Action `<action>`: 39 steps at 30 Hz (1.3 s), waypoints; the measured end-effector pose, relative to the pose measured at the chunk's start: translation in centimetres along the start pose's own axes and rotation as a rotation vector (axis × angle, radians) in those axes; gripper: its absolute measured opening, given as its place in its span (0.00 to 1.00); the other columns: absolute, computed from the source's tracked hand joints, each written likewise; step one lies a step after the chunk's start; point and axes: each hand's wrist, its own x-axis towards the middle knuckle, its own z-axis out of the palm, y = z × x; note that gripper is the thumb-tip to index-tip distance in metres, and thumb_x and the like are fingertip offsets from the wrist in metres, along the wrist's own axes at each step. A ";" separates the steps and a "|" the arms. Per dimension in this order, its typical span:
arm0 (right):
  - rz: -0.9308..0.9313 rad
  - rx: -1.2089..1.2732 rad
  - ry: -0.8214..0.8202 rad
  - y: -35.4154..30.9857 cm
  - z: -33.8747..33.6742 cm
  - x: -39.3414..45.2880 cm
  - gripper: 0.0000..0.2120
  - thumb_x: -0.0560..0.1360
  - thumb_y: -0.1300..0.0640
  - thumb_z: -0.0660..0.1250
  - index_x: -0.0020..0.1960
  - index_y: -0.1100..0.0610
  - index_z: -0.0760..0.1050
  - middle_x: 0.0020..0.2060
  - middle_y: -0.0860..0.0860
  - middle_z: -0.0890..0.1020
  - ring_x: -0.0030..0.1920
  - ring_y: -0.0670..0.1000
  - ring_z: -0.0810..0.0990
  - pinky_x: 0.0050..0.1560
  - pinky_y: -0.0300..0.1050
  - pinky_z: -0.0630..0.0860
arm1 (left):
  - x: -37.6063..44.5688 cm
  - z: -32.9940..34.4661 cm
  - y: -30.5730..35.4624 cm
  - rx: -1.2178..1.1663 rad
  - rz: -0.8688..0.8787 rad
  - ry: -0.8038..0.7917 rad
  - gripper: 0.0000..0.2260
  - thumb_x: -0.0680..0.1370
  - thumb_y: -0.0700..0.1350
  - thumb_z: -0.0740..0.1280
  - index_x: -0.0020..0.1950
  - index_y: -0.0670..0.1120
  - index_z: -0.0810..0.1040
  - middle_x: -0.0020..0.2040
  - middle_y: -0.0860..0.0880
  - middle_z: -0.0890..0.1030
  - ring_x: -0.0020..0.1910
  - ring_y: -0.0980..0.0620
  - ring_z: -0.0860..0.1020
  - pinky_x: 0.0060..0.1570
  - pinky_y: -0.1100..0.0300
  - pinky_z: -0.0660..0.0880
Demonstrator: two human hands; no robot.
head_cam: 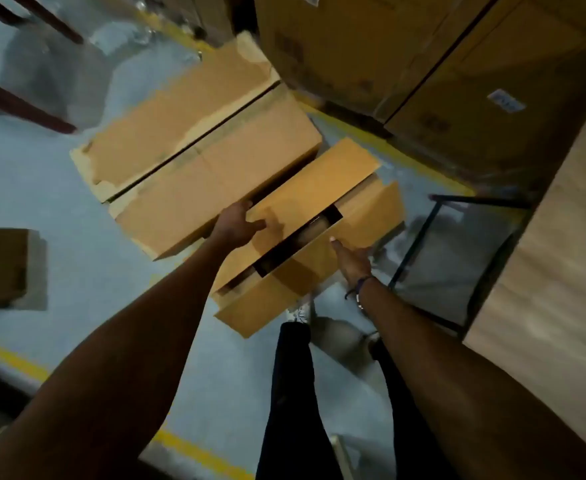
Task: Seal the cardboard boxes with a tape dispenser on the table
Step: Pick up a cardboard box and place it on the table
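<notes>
Cardboard box [305, 237] unsealed, flaps gaping; left hand [237, 226] grips far flap, right hand [352, 261] flat on near flap.

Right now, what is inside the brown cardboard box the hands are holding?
Through the gap between the flaps of the brown cardboard box, a rounded tan shape shows; the flaps hide everything else.

Boxes [194, 150] left, black frame [419, 237] right

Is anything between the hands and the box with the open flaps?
No. The left hand already grips one flap of the open box and the right hand rests on the other flap; nothing visible lies between.
</notes>
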 end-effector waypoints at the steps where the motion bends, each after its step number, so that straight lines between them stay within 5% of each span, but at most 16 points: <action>1: 0.025 0.005 0.036 0.5 0.8 1.2 0.52 0.72 0.33 0.73 0.82 0.61 0.55 0.77 0.58 0.68 0.75 0.61 0.69 0.71 0.51 0.70 | 1.2 0.7 -0.6 0.006 -0.007 -0.031 0.38 0.77 0.57 0.75 0.79 0.40 0.66 0.76 0.40 0.72 0.73 0.39 0.71 0.68 0.48 0.71; 6: 0.067 0.215 0.005 3.4 2.9 6.0 0.70 0.42 0.21 0.78 0.76 0.57 0.68 0.68 0.52 0.79 0.64 0.56 0.79 0.64 0.55 0.78 | 5.2 3.4 -3.6 0.078 -0.090 -0.188 0.57 0.64 0.69 0.79 0.83 0.44 0.57 0.77 0.41 0.68 0.74 0.38 0.69 0.69 0.41 0.73; 10: 0.141 0.355 -0.073 2.7 3.3 5.8 0.65 0.48 0.29 0.84 0.78 0.52 0.64 0.68 0.48 0.76 0.66 0.59 0.75 0.52 0.69 0.81 | 7.1 4.7 -5.3 0.088 -0.042 -0.139 0.56 0.64 0.66 0.81 0.82 0.45 0.58 0.77 0.41 0.68 0.74 0.37 0.70 0.69 0.38 0.73; 15: 0.195 0.363 -0.032 3.0 3.5 5.7 0.66 0.57 0.33 0.84 0.82 0.53 0.51 0.72 0.50 0.71 0.70 0.61 0.73 0.59 0.71 0.79 | 6.8 5.3 -5.4 0.144 0.035 -0.016 0.56 0.60 0.68 0.82 0.79 0.44 0.64 0.74 0.41 0.70 0.72 0.39 0.70 0.69 0.39 0.72; 23: -0.048 0.394 0.102 2.4 -1.0 1.7 0.73 0.37 0.27 0.84 0.76 0.53 0.66 0.63 0.48 0.82 0.60 0.53 0.82 0.62 0.59 0.80 | -1.1 3.0 -2.7 0.013 0.079 0.087 0.53 0.60 0.67 0.83 0.77 0.46 0.67 0.71 0.44 0.72 0.69 0.42 0.71 0.65 0.43 0.74; 27: -0.164 0.391 0.143 0.5 -5.0 -5.2 0.65 0.40 0.29 0.85 0.71 0.53 0.70 0.59 0.48 0.83 0.56 0.53 0.83 0.62 0.54 0.81 | -7.3 0.3 0.3 -0.054 0.101 0.118 0.56 0.55 0.76 0.77 0.74 0.45 0.70 0.68 0.44 0.75 0.66 0.42 0.74 0.62 0.44 0.76; 34: -0.375 0.342 0.125 -4.4 -11.5 -20.5 0.44 0.64 0.44 0.85 0.72 0.57 0.68 0.57 0.48 0.77 0.59 0.52 0.78 0.67 0.52 0.77 | -17.9 -6.2 4.8 -0.120 0.146 0.253 0.56 0.54 0.79 0.73 0.73 0.47 0.72 0.67 0.46 0.75 0.65 0.42 0.75 0.62 0.44 0.77; 39: -0.554 0.239 0.077 -7.1 -16.0 -29.4 0.46 0.55 0.28 0.82 0.65 0.50 0.76 0.56 0.44 0.83 0.57 0.50 0.82 0.62 0.49 0.79 | -26.8 -11.7 8.9 -0.163 0.185 0.433 0.52 0.61 0.73 0.78 0.76 0.46 0.70 0.70 0.44 0.73 0.70 0.42 0.72 0.67 0.45 0.73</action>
